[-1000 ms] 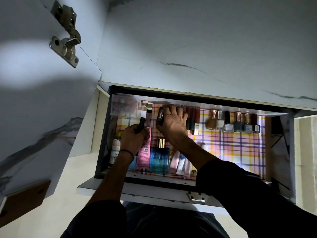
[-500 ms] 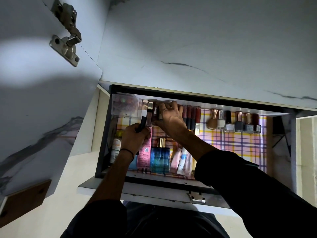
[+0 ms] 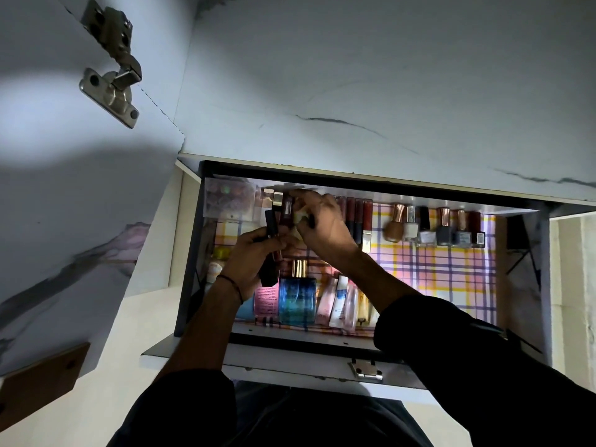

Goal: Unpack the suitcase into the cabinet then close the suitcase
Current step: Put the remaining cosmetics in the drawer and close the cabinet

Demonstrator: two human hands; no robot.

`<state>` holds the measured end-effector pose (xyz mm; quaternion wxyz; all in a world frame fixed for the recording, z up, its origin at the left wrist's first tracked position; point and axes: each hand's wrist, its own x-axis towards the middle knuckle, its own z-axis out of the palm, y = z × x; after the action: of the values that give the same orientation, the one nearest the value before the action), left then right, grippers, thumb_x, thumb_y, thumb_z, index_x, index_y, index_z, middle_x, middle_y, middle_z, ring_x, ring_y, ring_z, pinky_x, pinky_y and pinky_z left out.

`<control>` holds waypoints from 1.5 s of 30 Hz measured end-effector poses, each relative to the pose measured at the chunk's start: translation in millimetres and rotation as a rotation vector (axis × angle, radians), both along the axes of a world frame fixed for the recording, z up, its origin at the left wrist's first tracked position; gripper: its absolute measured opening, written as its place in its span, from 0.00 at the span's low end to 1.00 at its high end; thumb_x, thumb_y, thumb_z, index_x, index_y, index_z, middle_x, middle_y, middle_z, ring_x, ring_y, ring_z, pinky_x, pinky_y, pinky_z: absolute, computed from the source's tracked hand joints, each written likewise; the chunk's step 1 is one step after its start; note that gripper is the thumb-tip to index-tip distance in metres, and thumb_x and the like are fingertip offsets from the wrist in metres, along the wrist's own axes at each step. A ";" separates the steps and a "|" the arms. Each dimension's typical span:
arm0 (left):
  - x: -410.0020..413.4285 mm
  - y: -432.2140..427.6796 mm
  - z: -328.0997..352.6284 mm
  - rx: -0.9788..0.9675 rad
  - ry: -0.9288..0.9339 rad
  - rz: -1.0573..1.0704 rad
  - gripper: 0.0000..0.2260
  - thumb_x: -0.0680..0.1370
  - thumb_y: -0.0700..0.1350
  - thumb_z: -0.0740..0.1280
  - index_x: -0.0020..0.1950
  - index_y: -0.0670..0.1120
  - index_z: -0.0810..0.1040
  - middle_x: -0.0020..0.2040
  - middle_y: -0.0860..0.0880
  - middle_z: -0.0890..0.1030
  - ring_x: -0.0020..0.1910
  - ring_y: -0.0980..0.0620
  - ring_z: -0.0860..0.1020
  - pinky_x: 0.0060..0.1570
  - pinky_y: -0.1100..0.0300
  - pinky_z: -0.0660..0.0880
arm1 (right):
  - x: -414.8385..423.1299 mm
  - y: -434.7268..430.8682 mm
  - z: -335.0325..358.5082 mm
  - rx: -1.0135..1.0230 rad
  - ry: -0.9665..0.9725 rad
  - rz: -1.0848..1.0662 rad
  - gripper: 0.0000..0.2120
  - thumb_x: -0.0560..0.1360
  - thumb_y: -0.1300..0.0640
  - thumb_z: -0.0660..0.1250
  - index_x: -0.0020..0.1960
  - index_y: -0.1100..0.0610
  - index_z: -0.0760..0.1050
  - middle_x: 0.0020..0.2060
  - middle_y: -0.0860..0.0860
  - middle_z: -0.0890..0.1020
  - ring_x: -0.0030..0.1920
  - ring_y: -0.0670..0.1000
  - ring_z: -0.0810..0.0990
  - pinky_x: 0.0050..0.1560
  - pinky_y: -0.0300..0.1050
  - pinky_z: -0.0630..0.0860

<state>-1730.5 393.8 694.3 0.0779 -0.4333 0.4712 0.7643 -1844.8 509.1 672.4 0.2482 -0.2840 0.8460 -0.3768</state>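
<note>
White veined panels overhead, cabinet open below them w/ a plaid liner on the shelf. Black tube is in my left hand, fingers wrapped round its middle, just behind the blue perfume bottle. Its long axis runs front-to-back: one end toward the bottle's gold cap, the other toward the back row. Right hand, further back from the bottle, pinches a small pale item; can't tell what it is. Squeeze tubes lie just right of the bottle, lip glosses behind-right, nail polishes well right.

Step now, I reckon: fill the back-row gap. Best to set each piece upright, steady its neighbours w/ spare fingers so nothing dominoes, then bring the tube in. Suitcase not in view.
</note>
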 end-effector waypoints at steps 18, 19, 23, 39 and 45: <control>-21.5 16.1 -14.3 -0.489 -0.036 -0.314 0.09 0.75 0.40 0.72 0.49 0.39 0.74 0.46 0.43 0.81 0.45 0.46 0.83 0.49 0.46 0.80 | 4.5 11.6 -0.8 -0.129 -0.399 -0.306 0.04 0.78 0.57 0.70 0.52 0.56 0.81 0.39 0.43 0.82 0.39 0.37 0.80 0.37 0.28 0.73; -20.7 14.0 -14.5 -0.468 -0.039 -0.293 0.09 0.75 0.39 0.73 0.50 0.39 0.76 0.47 0.43 0.81 0.48 0.43 0.82 0.51 0.43 0.80 | 1.5 8.7 -1.1 -0.128 -0.421 -0.344 0.02 0.78 0.58 0.70 0.49 0.55 0.81 0.37 0.43 0.82 0.37 0.38 0.79 0.36 0.30 0.73; -17.5 7.1 -11.3 -0.367 0.017 -0.208 0.08 0.74 0.33 0.72 0.48 0.45 0.81 0.48 0.43 0.83 0.50 0.40 0.82 0.52 0.42 0.80 | -6.0 -4.5 -1.3 -0.057 -0.480 -0.354 0.06 0.77 0.56 0.71 0.46 0.58 0.83 0.35 0.50 0.83 0.34 0.47 0.80 0.34 0.42 0.78; -15.3 1.3 1.6 0.031 -0.043 0.049 0.16 0.84 0.42 0.53 0.54 0.39 0.79 0.45 0.42 0.83 0.42 0.47 0.80 0.41 0.57 0.79 | -7.9 -10.3 2.3 -0.112 -0.456 -0.456 0.06 0.77 0.59 0.62 0.44 0.59 0.76 0.30 0.53 0.79 0.27 0.49 0.79 0.27 0.44 0.73; -23.5 11.4 -6.7 -0.216 -0.019 -0.040 0.07 0.79 0.34 0.63 0.52 0.43 0.79 0.46 0.45 0.81 0.49 0.44 0.79 0.52 0.48 0.78 | 9.1 16.7 6.3 -0.264 -0.758 -0.597 0.05 0.80 0.61 0.61 0.55 0.60 0.72 0.36 0.51 0.72 0.34 0.49 0.71 0.31 0.39 0.69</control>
<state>-1754.0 405.2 687.6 0.0505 -0.4367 0.5586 0.7034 -1835.7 525.7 678.7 0.3813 0.0983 0.6859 -0.6120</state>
